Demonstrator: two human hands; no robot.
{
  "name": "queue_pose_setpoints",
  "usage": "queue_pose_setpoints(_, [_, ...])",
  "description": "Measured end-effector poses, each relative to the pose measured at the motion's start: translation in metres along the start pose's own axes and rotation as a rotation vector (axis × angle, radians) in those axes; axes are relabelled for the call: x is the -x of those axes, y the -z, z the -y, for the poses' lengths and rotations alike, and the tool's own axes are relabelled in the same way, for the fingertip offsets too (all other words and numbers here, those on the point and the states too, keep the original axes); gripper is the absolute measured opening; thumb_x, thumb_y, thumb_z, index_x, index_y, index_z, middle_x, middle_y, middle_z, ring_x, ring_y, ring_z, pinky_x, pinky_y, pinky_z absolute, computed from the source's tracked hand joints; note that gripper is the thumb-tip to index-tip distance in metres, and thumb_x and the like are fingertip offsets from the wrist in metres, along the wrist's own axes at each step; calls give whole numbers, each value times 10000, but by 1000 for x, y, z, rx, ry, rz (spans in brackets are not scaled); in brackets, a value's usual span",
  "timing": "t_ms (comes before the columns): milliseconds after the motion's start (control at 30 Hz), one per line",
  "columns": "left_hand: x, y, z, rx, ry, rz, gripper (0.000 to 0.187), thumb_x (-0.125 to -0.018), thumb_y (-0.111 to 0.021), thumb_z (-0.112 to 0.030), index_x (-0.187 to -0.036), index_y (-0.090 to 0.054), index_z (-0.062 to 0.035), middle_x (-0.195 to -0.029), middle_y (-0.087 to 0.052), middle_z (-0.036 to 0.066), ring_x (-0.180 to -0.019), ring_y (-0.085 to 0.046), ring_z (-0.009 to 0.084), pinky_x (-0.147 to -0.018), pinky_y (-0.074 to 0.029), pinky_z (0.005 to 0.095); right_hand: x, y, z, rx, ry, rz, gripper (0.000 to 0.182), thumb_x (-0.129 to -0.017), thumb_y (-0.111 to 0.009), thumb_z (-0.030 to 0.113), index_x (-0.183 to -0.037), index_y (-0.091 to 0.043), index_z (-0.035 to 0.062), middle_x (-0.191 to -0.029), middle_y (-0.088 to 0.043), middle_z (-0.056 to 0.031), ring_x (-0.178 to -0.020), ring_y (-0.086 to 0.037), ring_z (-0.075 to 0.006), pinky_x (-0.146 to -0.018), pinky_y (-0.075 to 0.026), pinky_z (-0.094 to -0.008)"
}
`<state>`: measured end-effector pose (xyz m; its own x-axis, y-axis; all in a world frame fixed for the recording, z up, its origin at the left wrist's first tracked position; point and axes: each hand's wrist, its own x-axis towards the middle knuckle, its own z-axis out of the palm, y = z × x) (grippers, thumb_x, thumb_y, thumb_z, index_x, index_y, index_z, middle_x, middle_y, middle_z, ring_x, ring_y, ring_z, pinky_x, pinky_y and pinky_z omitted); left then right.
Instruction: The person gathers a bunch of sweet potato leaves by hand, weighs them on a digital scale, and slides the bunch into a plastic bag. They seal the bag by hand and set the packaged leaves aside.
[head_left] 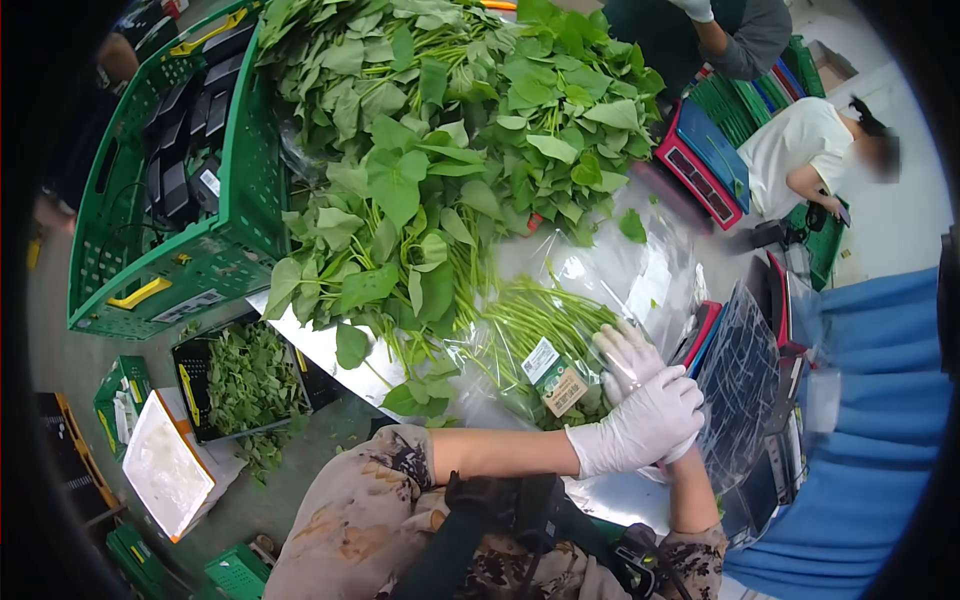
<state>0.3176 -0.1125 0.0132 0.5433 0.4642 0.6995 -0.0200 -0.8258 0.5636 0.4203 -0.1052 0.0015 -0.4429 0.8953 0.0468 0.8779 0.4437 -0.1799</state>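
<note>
My left hand (640,420), in a white glove, lies across my right hand, its fingers wrapped over the glove at the back and wrist. My right hand (627,355), also gloved, points away from me with its fingers stretched out beside cut green stems (545,318). Neither hand holds any greens. Just left of my hands is a clear plastic bag of leafy greens with a white and brown label (556,378). A large heap of leafy greens (400,180) covers the table beyond, stems towards me.
A green crate (180,270) with black devices stands at left. Below it are a black crate of greens (255,375) and a white foam box (170,465). Red scales (700,165) and plastic film (740,380) lie to the right. Two people (800,150) are nearby.
</note>
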Motion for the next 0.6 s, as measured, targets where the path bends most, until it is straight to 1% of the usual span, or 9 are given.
queue_pose_setpoints(100, [5, 0, 2, 42, 2, 38, 131, -726, -576, -190, -800, -603, -86, -916, -561, 85, -997, -557, 251, -1019, -390, 418, -6, -6, 10, 352, 188, 169, 499, -774, -538, 158, -1255, -561, 26, -1301, -568, -152, -1302, -459, -337, -1087, -376, -487])
queue_pose_setpoints(233, [6, 4, -1, -14, 39, 102, 127, -728, -571, -194, -796, -603, -91, -901, -553, 84, -975, -552, 254, -1011, -389, 410, -1, -24, 3, 384, 379, 186, 537, -781, -550, 182, -1300, -540, 46, -1336, -555, -142, -1325, -445, -312, -1139, -314, -485])
queue_pose_setpoints(300, [13, -28, 8, 23, 99, 79, 123, -729, -568, -188, -794, -602, -90, -902, -550, 85, -975, -547, 253, -1007, -391, 402, -9, -12, 9, 270, 293, 209, 525, -799, -554, 196, -1304, -539, 53, -1340, -555, -134, -1314, -456, -305, -1123, -330, -479])
queue_pose_setpoints(367, [13, -30, 8, 4, 68, 54, 104, -736, -562, -180, -780, -609, -99, -897, -551, 81, -960, -548, 249, -988, -398, 392, -19, 2, 17, 158, 211, 234, 513, -817, -558, 210, -1307, -539, 61, -1344, -554, -126, -1302, -466, -299, -1108, -345, -474])
queue_pose_setpoints(400, [9, -13, 3, -39, 8, 40, 93, -743, -558, -175, -768, -617, -108, -892, -555, 76, -944, -551, 245, -972, -403, 385, -19, -9, 13, 42, 82, 174, 468, -883, -531, 227, -1313, -531, 42, -1284, -601, -127, -1250, -519, -275, -1054, -398, -417])
queue_pose_setpoints(433, [6, -1, -1, -81, -51, 29, 89, -751, -553, -170, -755, -626, -118, -887, -558, 72, -928, -554, 242, -955, -408, 379, -23, -15, 8, -213, -117, 232, 467, -893, -528, 244, -1318, -527, 51, -1244, -620, -130, -1203, -549, -279, -1029, -414, -406])
queue_pose_setpoints(500, [4, 5, -3, -103, -56, -1, 91, -756, -555, -169, -764, -629, -115, -881, -557, 68, -935, -552, 241, -958, -407, 375, -34, -21, -3, -730, -521, 336, 466, -911, -523, 278, -1328, -518, 71, -1164, -656, -135, -1110, -610, -288, -979, -447, -385])
queue_pose_setpoints(533, [4, 7, -3, -114, -59, -11, 93, -759, -557, -169, -768, -630, -114, -878, -557, 66, -939, -551, 240, -959, -406, 373, -40, -24, -8, -715, -355, 195, 400, -936, -531, 278, -1272, -568, 66, -1110, -678, -138, -1069, -627, -305, -926, -472, -381])
queue_pose_setpoints(600, [1, 15, -1, -117, -30, 16, 91, -757, -557, -164, -770, -629, -111, -883, -555, 66, -939, -550, 238, -964, -404, 370, -50, -40, -11, -595, -352, 96, 366, -924, -552, 265, -1234, -602, 77, -1100, -678, -137, -1061, -627, -304, -919, -473, -384])
